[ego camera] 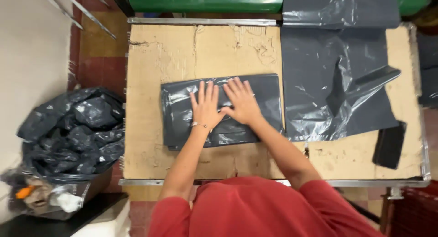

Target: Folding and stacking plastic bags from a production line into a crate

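Both palms flat, fingers spread: my left hand (206,107) and right hand (242,101) side by side, pressing the folded grey bag (182,109) at frame centre on the cardboard-topped table (150,155). Loose grey sheet (337,91) just right, black flat piece (389,145) lower right, heap of bags (75,132) far left.

The person wears a red top with short sleeves that end above the elbows, leaving both forearms bare. A thin, pale bracelet circles the wrist just below the left hand (206,107). The right hand (243,102) carries no ring or band that shows.
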